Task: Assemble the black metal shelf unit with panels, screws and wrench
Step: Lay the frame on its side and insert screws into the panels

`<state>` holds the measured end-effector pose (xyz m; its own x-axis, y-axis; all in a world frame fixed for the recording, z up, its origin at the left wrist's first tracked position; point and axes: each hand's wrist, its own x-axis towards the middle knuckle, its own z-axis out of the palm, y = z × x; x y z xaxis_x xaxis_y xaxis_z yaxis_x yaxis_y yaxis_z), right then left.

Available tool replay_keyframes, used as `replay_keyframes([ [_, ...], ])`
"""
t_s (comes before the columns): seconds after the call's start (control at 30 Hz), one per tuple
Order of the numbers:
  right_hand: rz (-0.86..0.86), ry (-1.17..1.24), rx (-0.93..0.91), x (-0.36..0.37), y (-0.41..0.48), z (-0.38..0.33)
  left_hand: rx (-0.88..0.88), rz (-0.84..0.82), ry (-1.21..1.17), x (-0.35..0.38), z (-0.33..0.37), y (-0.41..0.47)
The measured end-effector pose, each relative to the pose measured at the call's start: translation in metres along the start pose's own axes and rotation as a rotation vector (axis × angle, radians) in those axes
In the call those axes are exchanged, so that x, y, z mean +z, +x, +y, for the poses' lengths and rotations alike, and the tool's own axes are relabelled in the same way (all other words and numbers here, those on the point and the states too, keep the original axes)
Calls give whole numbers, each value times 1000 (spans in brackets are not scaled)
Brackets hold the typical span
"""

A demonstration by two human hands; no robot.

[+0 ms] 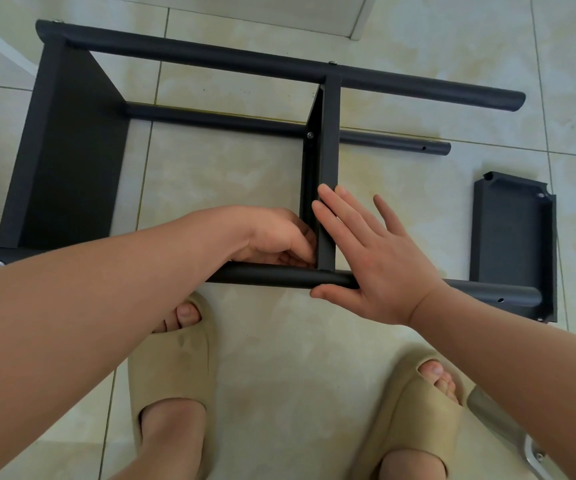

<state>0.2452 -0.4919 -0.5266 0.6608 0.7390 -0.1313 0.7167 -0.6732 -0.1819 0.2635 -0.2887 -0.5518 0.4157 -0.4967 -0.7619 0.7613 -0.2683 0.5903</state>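
The black metal shelf unit (68, 161) lay on its side on the smooth, pale tiled floor (227, 174), just in front of my feet. Its tubes were round and dull black, and its panels were flat. My right hand (380, 268) lay flat, fingers straight and spread, pressing on the middle panel (328, 150) and the near tube (279, 276) where they met. My left hand (272, 237) curled into that same corner. Its fingertips were hidden, so I could not tell if they held anything. A small shiny screw (310, 135) sat higher up the middle panel. A loose panel (511, 244) with raised edges lay by the near tube's right end.
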Motion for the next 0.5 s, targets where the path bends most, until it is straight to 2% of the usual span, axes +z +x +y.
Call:
replay_keyframes([
  [0.33, -13, -1, 0, -1, 0, 0, -20, -33, -9, 2, 0, -5],
  [0.5, -7, 1, 3, -1, 1, 0, -31, 31, 58, 4, 5, -7],
])
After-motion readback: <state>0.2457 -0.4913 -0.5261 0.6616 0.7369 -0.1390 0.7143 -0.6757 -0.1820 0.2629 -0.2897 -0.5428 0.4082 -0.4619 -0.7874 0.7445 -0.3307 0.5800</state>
